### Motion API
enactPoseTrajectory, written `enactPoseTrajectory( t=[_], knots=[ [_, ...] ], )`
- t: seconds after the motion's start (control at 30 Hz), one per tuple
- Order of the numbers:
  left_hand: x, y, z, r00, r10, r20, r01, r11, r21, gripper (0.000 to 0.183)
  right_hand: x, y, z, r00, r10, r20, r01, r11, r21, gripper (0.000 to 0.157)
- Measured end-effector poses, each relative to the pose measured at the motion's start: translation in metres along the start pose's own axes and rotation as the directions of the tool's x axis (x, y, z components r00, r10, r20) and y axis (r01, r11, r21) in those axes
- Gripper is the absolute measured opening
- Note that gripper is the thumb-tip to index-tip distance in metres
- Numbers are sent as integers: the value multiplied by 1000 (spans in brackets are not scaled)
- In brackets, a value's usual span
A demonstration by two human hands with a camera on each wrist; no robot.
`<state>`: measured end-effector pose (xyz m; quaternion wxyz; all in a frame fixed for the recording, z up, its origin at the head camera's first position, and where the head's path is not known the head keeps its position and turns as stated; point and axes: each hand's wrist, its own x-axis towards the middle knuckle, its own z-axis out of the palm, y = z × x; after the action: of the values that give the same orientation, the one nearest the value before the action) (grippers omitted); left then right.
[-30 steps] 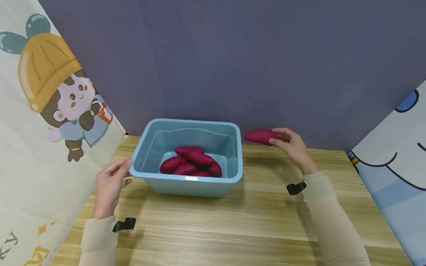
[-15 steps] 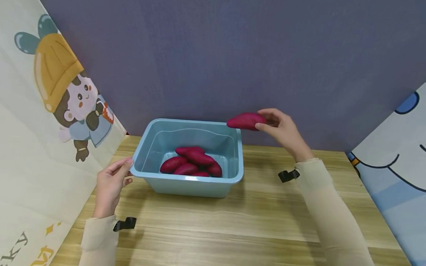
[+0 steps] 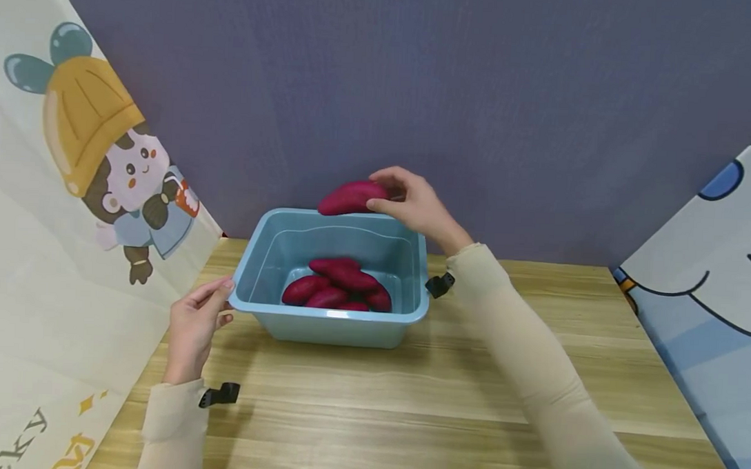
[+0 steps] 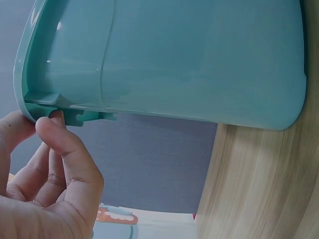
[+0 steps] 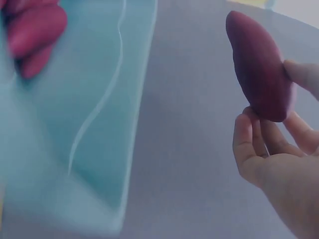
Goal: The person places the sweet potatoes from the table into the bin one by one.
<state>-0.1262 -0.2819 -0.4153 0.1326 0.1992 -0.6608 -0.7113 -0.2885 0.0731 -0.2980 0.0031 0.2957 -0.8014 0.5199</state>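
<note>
A light blue plastic basin (image 3: 338, 330) stands on the table with several purple sweet potatoes (image 3: 352, 278) heaped on its floor. My left hand (image 3: 192, 328) pinches the basin's left rim near the front corner; the left wrist view shows thumb and fingers at that rim (image 4: 21, 74). Over the basin's back edge, my right hand (image 3: 416, 205) holds another sweet potato (image 3: 350, 197) by its right end, its free end pointing left. In the right wrist view this held sweet potato (image 5: 261, 69) sits between thumb and fingertips, beside the basin wall (image 5: 104, 134).
The wooden table (image 3: 369, 407) extends in front of the basin and to its right. Right behind it rises a dark blue-grey wall (image 3: 418, 91). Cartoon-printed panels flank the table on the left (image 3: 100, 308) and the right (image 3: 722, 274).
My right hand has carried its sweet potato leftward and up, from right of the basin to above its back edge. The left hand stays at the rim; the heaped sweet potatoes have not moved.
</note>
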Motion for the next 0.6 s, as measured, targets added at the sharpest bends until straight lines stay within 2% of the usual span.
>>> enactPoseTrajectory(
  t=[0.17,0.33,0.43,0.6],
  knots=[
    [-1,1,0,1000,-2,3,2,1000,3,32,12,1,32,998,9,63,-6,999,-44,44],
    [-2,2,2,1000,-9,-3,9,1000,-4,33,16,12,58,986,69,149,-58,995,-81,47],
    [-2,2,2,1000,-10,-3,10,1000,-8,34,16,21,70,970,110,218,-77,985,-154,47],
    [-1,1,4,1000,-8,3,8,1000,-7,35,14,27,81,953,112,283,-25,955,-295,45]
  ],
)
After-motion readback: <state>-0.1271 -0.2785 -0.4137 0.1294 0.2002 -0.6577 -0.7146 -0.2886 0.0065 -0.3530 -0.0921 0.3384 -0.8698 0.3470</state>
